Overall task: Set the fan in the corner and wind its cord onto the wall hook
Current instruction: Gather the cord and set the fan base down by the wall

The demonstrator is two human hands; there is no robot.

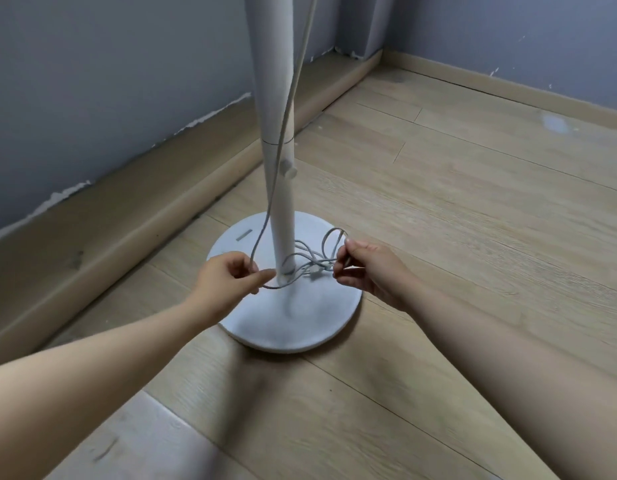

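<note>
Across most of the frame runs the wooden floor (473,202), and your fan (277,98) stands upright on it at centre, its round white base (293,323) near the baseboard (127,209) on the left. Your left hand (227,278), just left of the pole, has its fingers curled, pinching the grey cord (261,233) that hangs down along the pole. Your right hand (365,268), just right of the pole, pinches a tangled bunch of cord loops (314,261) over the base. Slack cord sags between both hands.
</note>
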